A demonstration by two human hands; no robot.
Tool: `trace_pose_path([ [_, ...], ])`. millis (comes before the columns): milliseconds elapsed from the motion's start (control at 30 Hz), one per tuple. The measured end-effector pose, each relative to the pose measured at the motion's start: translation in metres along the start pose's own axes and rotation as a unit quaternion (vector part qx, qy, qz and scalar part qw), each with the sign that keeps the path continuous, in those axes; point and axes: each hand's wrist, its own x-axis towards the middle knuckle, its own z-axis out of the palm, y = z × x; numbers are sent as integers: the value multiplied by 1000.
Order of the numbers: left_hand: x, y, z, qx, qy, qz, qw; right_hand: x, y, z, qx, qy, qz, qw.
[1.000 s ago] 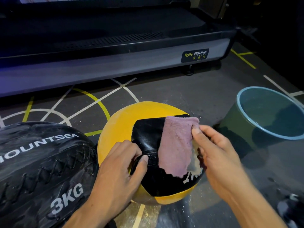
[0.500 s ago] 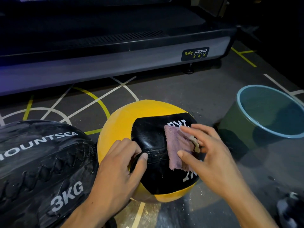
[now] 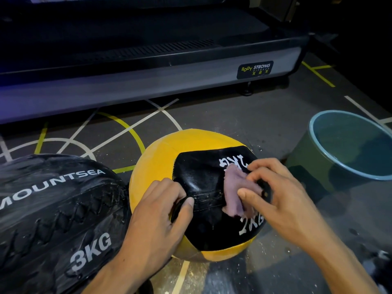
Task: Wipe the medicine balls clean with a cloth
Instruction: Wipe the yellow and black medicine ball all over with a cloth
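A yellow and black medicine ball (image 3: 161, 158) sits on the floor in the middle. My left hand (image 3: 157, 217) grips a black strap on the ball's near side, thumb curled over it. My right hand (image 3: 282, 200) pinches a bunched purple cloth (image 3: 235, 194) against the ball's wet black panel, between white lettering above and below. A larger black ball (image 3: 48, 209) marked MOUNTSEA and 3KG lies at the left, touching the yellow ball.
A green bucket (image 3: 307, 162) with a light blue rim holds water at the right. A treadmill base (image 3: 148, 81) runs across the back. The grey floor (image 3: 233, 122) carries white and yellow lines and looks wet near the ball.
The cloth, spread flat over the black panel a second ago, is now gathered into a small bunch under my right fingers. White lettering above it has come into sight. My left hand stays put.
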Motion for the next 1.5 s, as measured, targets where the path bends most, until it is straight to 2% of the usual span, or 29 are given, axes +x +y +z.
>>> trace_pose_path([
  [100,1,0,0,1,5,7,1000,3,-8,-10,123,84,80,986],
  [167,2,0,0,0,7,10,1000,9,-2,-16,147,121,155,969],
  [267,1,-1,0,-1,7,10,1000,19,13,-22,115,175,221,953],
  [367,1,-1,0,3,9,14,1000,29,17,-18,35,222,197,954],
  [433,0,-1,1,-2,4,17,1000,31,10,-5,-1,203,149,968],
  [500,-1,-2,2,-9,-3,15,1000,27,4,16,-35,165,61,984],
  [567,-3,-4,1,-13,-8,17,1000,18,2,33,0,137,7,991],
  [633,-6,-5,1,-21,-10,20,1000,10,-5,44,68,155,12,985],
  [700,-7,-5,1,-34,-9,28,999,5,-21,58,111,158,-21,981],
  [767,-8,-6,1,-39,4,45,998,0,-43,72,94,63,-131,985],
  [833,-10,-11,0,-43,12,51,998,8,-41,71,47,-23,-230,972],
  [867,-12,-12,0,-42,14,49,998,19,-32,66,37,-35,-232,971],
  [1000,-13,-9,3,-40,11,38,998,65,-20,49,38,43,-69,996],
  [1033,-11,-7,4,-42,12,46,998,68,-33,53,51,12,-75,996],
  [1133,-10,-9,3,-49,13,63,997,59,-60,67,63,-162,-187,967],
  [1167,-12,-11,2,-48,16,65,997,62,-55,63,65,-170,-193,964],
  [1233,-15,-12,3,-46,22,56,997,79,-30,52,69,-86,-128,986],
  [1300,-15,-11,4,-44,20,46,998,88,-21,44,15,-6,-48,999],
  [1333,-13,-10,4,-46,20,48,998,84,-29,44,19,-12,-48,999],
  [1433,-13,-11,3,-47,20,63,997,52,-59,60,68,-139,-173,973],
  [1467,-14,-14,2,-48,17,61,997,43,-57,59,61,-144,-203,967],
  [1500,-15,-16,1,-50,16,51,997,38,-44,56,54,-115,-204,971],
])
